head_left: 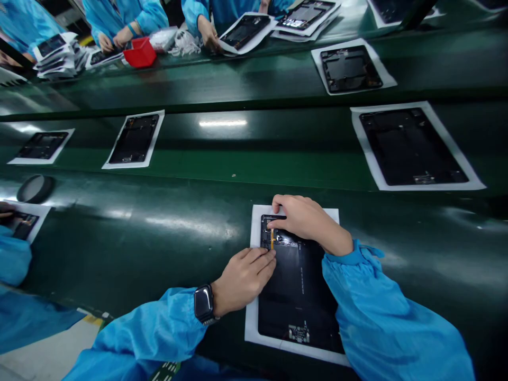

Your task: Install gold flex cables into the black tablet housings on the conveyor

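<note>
An open black tablet shell [296, 296] lies on a white sheet [251, 323] on the green bench in front of me. A small orange flex strip [272, 239] stands near its upper left corner. My left hand [242, 278], with a watch on the wrist, lies on the shell's left edge, fingers together, tips touching the strip's lower end. My right hand [307, 219] curls over the shell's top edge, fingertips pressing at the strip's upper end.
Similar black shells on white sheets lie on the green conveyor: one at right [413, 147], one far right [349, 69], two at left [135, 138] [42, 145]. A red bin [139, 53] and co-workers' hands are at the far side. A dark round disc [35, 188] lies left.
</note>
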Tool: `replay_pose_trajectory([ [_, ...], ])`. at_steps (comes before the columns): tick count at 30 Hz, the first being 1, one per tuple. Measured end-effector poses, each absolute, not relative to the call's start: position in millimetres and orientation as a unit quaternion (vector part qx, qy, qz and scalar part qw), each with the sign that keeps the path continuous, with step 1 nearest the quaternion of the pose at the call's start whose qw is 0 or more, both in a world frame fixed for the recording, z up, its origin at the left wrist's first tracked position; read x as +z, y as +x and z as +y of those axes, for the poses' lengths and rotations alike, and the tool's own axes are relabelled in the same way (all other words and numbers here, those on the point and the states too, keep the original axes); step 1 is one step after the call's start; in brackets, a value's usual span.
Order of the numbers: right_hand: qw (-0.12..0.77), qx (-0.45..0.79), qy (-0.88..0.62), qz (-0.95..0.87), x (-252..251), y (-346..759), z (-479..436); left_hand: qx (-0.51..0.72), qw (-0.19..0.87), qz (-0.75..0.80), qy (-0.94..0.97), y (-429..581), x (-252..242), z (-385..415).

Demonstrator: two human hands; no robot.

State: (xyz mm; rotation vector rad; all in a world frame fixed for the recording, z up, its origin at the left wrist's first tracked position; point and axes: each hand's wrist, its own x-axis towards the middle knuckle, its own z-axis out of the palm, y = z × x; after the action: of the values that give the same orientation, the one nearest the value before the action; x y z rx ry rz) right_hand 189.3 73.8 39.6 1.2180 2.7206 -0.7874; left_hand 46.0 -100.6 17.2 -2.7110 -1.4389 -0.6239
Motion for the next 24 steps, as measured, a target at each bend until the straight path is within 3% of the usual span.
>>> replay_pose_trajectory([
  [5,0.041,-0.268,0.390,0.880,45,193,73,-0.196,-0.004,-0.452,-0.870,45,20,-98],
  [11,0.042,-0.326,0.383,0.863,77,211,67,-0.215,-0.089,-0.447,-0.864,34,23,-93],
  [19,-0.074,-0.454,0.461,0.759,90,224,29,-0.134,-0.067,-0.439,-0.886,29,26,-98],
  [24,-0.102,-0.377,0.495,0.776,73,236,-11,-0.119,-0.055,-0.431,-0.893,29,27,-103],
])
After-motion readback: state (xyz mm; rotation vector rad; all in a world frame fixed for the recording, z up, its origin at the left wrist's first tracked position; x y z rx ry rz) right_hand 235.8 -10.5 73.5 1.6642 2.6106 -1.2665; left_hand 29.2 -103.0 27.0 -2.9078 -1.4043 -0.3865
